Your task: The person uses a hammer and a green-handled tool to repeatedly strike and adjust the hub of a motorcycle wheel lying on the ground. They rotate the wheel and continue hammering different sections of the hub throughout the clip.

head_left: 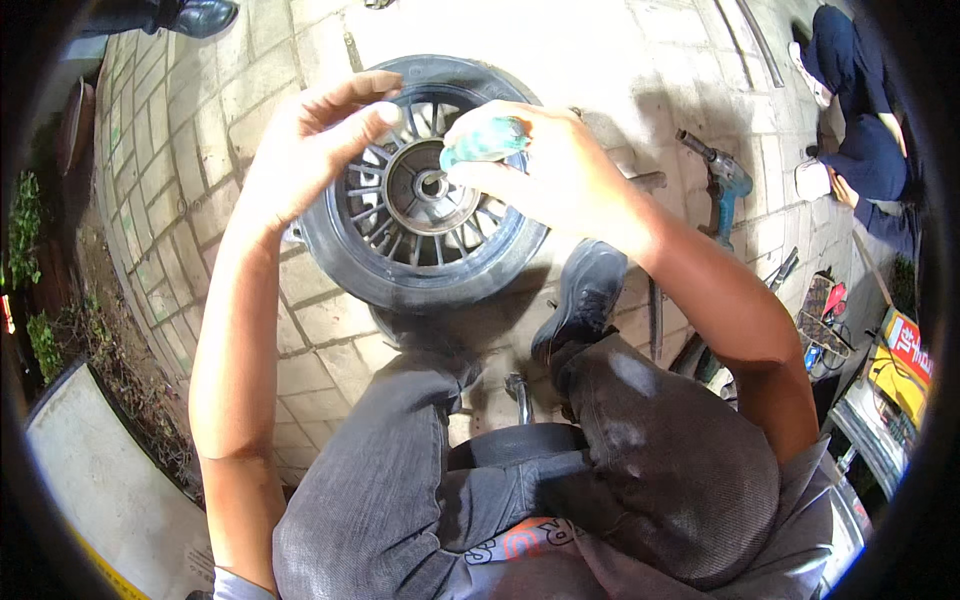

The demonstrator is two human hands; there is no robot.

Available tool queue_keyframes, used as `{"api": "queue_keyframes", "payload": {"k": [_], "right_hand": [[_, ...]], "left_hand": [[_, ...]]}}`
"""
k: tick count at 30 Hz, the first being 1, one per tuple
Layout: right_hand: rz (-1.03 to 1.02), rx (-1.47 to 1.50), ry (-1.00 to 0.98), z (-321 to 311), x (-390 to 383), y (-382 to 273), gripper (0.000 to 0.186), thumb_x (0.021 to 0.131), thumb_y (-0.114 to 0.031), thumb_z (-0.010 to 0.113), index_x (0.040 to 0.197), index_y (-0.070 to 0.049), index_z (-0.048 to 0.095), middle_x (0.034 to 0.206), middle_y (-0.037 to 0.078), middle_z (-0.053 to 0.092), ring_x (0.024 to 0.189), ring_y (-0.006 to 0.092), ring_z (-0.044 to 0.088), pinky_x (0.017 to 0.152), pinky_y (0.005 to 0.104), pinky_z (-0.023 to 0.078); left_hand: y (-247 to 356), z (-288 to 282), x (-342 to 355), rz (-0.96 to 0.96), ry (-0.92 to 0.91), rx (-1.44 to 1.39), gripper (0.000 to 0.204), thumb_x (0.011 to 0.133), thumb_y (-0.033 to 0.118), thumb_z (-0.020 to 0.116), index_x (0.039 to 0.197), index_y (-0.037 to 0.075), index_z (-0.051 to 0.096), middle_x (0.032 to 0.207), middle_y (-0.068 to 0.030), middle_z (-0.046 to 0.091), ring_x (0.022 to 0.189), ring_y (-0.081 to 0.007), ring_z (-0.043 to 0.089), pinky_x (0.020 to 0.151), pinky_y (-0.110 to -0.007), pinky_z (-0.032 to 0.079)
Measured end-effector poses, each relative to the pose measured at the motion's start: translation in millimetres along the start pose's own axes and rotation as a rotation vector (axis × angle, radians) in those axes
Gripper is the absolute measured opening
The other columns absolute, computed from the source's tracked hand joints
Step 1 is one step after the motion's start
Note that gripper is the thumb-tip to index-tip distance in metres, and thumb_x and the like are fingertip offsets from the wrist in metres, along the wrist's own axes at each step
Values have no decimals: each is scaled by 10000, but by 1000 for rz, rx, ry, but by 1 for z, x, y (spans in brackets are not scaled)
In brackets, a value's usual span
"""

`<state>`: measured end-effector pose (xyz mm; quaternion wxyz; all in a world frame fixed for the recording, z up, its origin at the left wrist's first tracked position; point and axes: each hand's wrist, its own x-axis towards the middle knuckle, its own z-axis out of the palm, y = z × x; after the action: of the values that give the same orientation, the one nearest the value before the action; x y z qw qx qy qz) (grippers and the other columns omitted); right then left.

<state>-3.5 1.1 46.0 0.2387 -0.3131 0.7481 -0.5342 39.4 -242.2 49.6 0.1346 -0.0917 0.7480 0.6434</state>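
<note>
A spoked wheel with a black tyre point(420, 275) lies flat in front of me, raised on something dark, its metal hub point(433, 186) facing up. My left hand point(320, 140) is over the tyre's upper left, fingers curved and apart with nothing visible between them. My right hand point(545, 175) grips a crumpled-looking teal object point(485, 140), perhaps a soft packet or tube, above the right part of the hub. What exactly the teal object is, I cannot tell.
A teal power wrench point(725, 190) and metal bars lie to the right. Another person's legs point(855, 160) are at upper right, a dark shoe point(200, 15) at upper left. A yellow-red box point(895, 375) sits at lower right, a pale board point(110, 480) at lower left. My feet flank the wheel's underside.
</note>
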Motion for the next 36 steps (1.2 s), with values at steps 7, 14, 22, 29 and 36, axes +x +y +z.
{"api": "queue_keyframes", "payload": {"k": [7, 14, 22, 29, 36], "right_hand": [[-71, 64, -120, 18, 25, 29, 303, 871, -267, 671, 935, 26, 632, 782, 174, 664, 733, 312, 662, 687, 392, 518], [96, 22, -175, 19, 38, 37, 255, 830, -184, 695, 954, 33, 642, 809, 134, 660, 758, 197, 637, 703, 328, 515], [544, -30, 141, -50, -44, 58, 314, 903, -238, 657, 1072, 27, 666, 922, 113, 689, 841, 141, 617, 771, 291, 493], [889, -379, 351, -69, -196, 149, 389, 867, -317, 664, 1014, 44, 651, 911, 198, 673, 820, 288, 650, 744, 372, 490], [790, -748, 392, -39, -269, 188, 453, 835, -289, 695, 1106, 58, 589, 1048, 241, 617, 946, 400, 611, 821, 445, 476]], "left_hand": [[22, 25, 12, 258, -322, 86, 680, 786, 173, 791, 1383, 39, 493, 1333, -124, 570, 1239, -215, 529, 1069, -365, 409], [-6, 47, 26, 143, -241, 18, 399, 938, 240, 637, 1268, 19, 590, 1192, -82, 644, 1112, -160, 572, 1007, -324, 431], [-23, 62, 30, -16, -148, -68, 179, 900, 210, 699, 921, 35, 666, 726, 21, 644, 687, -49, 571, 642, -212, 465], [-25, 54, 33, -15, 37, -74, 309, 887, 344, 712, 789, 56, 657, 606, 28, 564, 575, -47, 493, 540, -222, 403], [-15, 63, 34, -65, -98, 150, 332, 857, 358, 730, 880, 30, 688, 669, 3, 605, 628, -72, 539, 604, -245, 455]]}}
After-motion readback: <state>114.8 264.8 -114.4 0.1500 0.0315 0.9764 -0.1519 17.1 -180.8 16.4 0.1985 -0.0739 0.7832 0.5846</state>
